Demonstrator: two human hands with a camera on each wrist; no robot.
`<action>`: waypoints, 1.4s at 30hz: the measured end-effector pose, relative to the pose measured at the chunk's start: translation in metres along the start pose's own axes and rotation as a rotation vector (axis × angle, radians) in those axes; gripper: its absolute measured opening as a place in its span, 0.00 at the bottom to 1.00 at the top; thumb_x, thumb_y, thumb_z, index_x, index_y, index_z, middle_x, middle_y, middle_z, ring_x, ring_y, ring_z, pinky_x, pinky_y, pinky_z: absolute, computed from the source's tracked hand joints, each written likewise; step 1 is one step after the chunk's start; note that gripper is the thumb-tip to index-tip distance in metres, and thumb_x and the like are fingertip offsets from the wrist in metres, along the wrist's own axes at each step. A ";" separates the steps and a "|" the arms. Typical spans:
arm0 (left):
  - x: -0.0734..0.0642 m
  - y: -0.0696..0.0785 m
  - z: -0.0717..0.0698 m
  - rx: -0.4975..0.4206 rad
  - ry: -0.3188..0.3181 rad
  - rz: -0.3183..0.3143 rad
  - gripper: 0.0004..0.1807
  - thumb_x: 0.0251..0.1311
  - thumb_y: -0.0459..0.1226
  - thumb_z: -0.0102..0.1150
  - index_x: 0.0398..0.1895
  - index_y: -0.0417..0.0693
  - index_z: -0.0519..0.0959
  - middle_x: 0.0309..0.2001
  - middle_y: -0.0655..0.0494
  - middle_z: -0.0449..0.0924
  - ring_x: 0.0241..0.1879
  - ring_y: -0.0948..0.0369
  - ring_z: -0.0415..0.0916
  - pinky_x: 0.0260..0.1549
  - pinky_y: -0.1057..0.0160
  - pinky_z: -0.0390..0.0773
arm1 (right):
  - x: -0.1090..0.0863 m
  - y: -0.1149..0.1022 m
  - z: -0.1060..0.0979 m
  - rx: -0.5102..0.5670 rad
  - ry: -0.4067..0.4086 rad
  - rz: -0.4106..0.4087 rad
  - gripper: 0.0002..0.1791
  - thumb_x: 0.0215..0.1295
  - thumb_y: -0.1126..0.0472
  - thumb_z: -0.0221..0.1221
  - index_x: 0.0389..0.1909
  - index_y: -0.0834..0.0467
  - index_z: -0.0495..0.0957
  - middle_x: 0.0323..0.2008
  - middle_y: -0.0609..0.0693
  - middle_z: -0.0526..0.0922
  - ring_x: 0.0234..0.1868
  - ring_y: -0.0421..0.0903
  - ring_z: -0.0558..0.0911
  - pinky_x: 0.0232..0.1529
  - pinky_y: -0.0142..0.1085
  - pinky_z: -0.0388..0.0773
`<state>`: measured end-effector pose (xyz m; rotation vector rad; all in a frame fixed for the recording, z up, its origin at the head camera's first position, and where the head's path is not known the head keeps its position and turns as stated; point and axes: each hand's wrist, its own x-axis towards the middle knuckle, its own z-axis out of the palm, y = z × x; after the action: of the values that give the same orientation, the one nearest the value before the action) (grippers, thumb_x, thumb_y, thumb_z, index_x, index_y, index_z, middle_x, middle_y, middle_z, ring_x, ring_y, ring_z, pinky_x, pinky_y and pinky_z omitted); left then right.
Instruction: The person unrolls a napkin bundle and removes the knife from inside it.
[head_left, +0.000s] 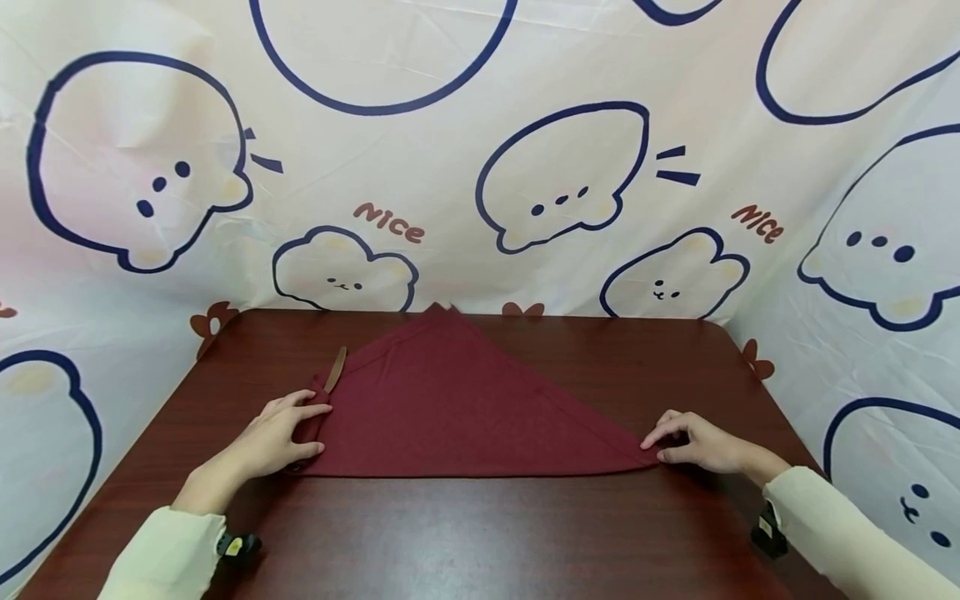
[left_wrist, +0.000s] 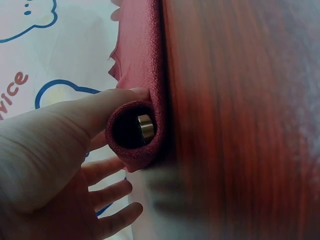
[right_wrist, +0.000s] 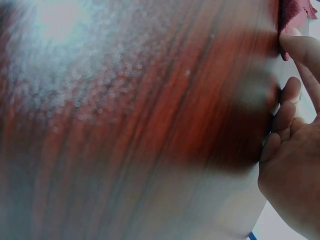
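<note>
A dark red cloth napkin [head_left: 465,408], folded to a triangle, lies on the table with its long edge toward me. Its left end is rolled over, and a gold-coloured knife blade [head_left: 337,370] sticks out at the roll's far end. In the left wrist view, a gold metal end [left_wrist: 146,128] shows inside the rolled tube. My left hand [head_left: 273,437] holds this rolled end between thumb and fingers; the other fingers spread loosely beside it. At the opposite side, my right hand [head_left: 701,442] pinches the napkin's right corner, which the right wrist view shows only at its edge.
The brown wood-grain table [head_left: 487,542] extends on all sides of the napkin. A pale cloth backdrop [head_left: 442,175] with blue cartoon outlines hangs behind the table and along both sides. A dark band device sits at each wrist.
</note>
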<state>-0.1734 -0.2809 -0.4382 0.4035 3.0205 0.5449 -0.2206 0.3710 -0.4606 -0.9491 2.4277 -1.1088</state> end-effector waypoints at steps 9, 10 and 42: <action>0.001 -0.001 0.000 -0.014 -0.007 -0.001 0.31 0.54 0.40 0.72 0.62 0.40 0.79 0.67 0.28 0.66 0.65 0.28 0.61 0.56 0.25 0.66 | 0.000 0.000 -0.001 -0.008 0.002 -0.014 0.10 0.65 0.66 0.65 0.46 0.58 0.87 0.39 0.55 0.80 0.40 0.41 0.74 0.40 0.33 0.70; 0.001 -0.001 0.001 -0.017 -0.008 -0.002 0.31 0.54 0.40 0.72 0.62 0.40 0.78 0.67 0.28 0.66 0.65 0.28 0.61 0.56 0.25 0.66 | -0.001 0.000 -0.001 -0.006 0.003 -0.013 0.10 0.65 0.66 0.65 0.46 0.58 0.87 0.39 0.54 0.80 0.41 0.40 0.74 0.40 0.32 0.70; -0.004 -0.020 -0.008 -0.115 -0.003 0.016 0.31 0.55 0.38 0.71 0.63 0.37 0.77 0.65 0.24 0.66 0.61 0.26 0.61 0.54 0.24 0.66 | 0.000 0.001 -0.001 0.007 -0.001 0.006 0.10 0.65 0.65 0.65 0.46 0.58 0.87 0.40 0.55 0.81 0.41 0.42 0.74 0.40 0.33 0.70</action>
<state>-0.1752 -0.3023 -0.4380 0.4224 2.9666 0.7139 -0.2219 0.3724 -0.4607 -0.9397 2.4230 -1.1142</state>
